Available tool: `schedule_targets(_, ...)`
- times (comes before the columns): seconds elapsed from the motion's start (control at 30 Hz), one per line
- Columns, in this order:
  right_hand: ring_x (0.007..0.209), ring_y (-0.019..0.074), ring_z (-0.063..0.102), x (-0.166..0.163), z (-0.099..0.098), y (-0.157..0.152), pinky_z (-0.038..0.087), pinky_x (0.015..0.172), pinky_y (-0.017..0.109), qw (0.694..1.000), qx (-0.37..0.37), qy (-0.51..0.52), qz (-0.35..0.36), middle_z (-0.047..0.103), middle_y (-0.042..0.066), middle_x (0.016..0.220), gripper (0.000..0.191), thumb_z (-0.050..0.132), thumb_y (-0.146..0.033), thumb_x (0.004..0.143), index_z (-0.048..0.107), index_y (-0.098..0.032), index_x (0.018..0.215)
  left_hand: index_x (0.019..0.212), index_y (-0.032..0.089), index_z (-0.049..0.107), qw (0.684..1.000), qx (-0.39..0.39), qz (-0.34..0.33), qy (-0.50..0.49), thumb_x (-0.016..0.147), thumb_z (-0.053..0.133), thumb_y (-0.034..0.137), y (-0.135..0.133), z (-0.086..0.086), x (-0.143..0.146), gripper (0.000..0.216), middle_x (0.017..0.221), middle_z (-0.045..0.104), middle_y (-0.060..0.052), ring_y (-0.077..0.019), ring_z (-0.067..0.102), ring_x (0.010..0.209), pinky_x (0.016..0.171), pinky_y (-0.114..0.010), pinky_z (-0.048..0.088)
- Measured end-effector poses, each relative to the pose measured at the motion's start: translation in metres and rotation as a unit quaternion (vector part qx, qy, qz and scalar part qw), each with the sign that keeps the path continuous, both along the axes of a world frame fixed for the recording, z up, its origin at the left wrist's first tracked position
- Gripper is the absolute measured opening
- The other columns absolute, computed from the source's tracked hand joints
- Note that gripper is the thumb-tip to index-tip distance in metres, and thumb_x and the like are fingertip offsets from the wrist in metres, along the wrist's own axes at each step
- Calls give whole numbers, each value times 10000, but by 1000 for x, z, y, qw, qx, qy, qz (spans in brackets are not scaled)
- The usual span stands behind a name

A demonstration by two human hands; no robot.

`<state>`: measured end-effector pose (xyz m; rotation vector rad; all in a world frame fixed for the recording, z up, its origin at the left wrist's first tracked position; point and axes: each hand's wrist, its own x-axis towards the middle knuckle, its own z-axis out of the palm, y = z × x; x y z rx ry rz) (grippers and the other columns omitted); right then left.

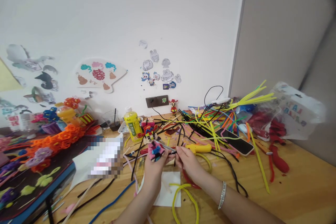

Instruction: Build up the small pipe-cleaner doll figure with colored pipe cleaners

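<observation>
My left hand (154, 169) is closed around a small figure (152, 143) with a red hat, a black-and-pale head and a pink body with blue on it; it looks made of pipe cleaners. The fingers of my right hand (187, 159) are pinched together close to the left fingertips. A thin grey, stick-like tool (168, 147) runs from the right fingers toward the figure; its exact kind does not show. Just behind the right hand lies a yellow glue gun (201, 148). Below the hands are a white paper square (168, 199) and a looped yellow pipe cleaner (193, 201).
A yellow drink bottle (132, 126) stands behind the figure. Tangled pipe cleaners (194, 122) and a phone (235, 141) spread to the right, near a plastic bag (296, 112). Fuzzy orange flowers (60, 143) crowd the left. A black cable (233, 168) crosses the wooden table (301, 189).
</observation>
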<state>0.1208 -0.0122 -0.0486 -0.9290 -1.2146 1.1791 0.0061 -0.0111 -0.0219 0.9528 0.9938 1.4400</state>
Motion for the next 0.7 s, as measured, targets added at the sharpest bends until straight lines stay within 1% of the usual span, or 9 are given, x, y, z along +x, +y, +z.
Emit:
schedule_targets(0.1, 339, 69, 315, 0, 1, 0, 241, 385, 211, 1000, -3, 4, 1, 369, -81, 367, 487, 407, -652, 746, 406, -204, 555, 670, 124, 621, 1000, -5, 2, 2, 507, 776, 303, -1, 1, 0, 288, 595, 678, -29, -147, 634, 510, 582, -268, 550)
schedule_targets(0.23, 320, 59, 294, -1, 2, -1, 207, 365, 209, 999, -24, 30, 9, 362, -85, 354, 491, 441, -662, 716, 409, -201, 551, 659, 124, 615, 1000, -5, 0, -4, 502, 779, 304, -1, 1, 0, 290, 588, 674, -25, -141, 629, 505, 588, -266, 551)
schedule_targets(0.37, 314, 57, 306, -2, 4, -2, 200, 357, 210, 996, -45, 75, 30, 419, -61, 367, 503, 407, -663, 728, 446, -189, 562, 671, 119, 613, 1000, -14, 1, -18, 501, 778, 298, 0, 1, -1, 297, 578, 663, -19, -142, 632, 512, 583, -265, 550)
schedule_targets(0.43, 314, 57, 308, -2, 5, -1, 202, 355, 210, 995, -48, 85, 30, 425, -60, 374, 497, 413, -662, 721, 456, -188, 579, 662, 120, 604, 999, -26, 6, -32, 484, 785, 281, 1, 2, -2, 300, 575, 659, -19, -146, 635, 514, 574, -260, 549)
schedule_targets(0.57, 325, 62, 321, 2, 7, 1, 210, 357, 204, 997, -34, 62, 22, 418, -70, 389, 450, 461, -630, 712, 461, -191, 612, 658, 127, 588, 998, -43, 14, -54, 467, 789, 253, 2, 4, -3, 304, 569, 656, -15, -141, 633, 506, 566, -244, 544)
schedule_targets(0.7, 351, 59, 323, 3, 9, 0, 218, 374, 201, 999, -14, 29, 18, 401, -79, 395, 388, 550, -538, 709, 448, -190, 570, 677, 135, 581, 998, -39, 22, -43, 479, 782, 266, 3, 4, -5, 311, 575, 655, -5, -137, 629, 499, 562, -240, 541)
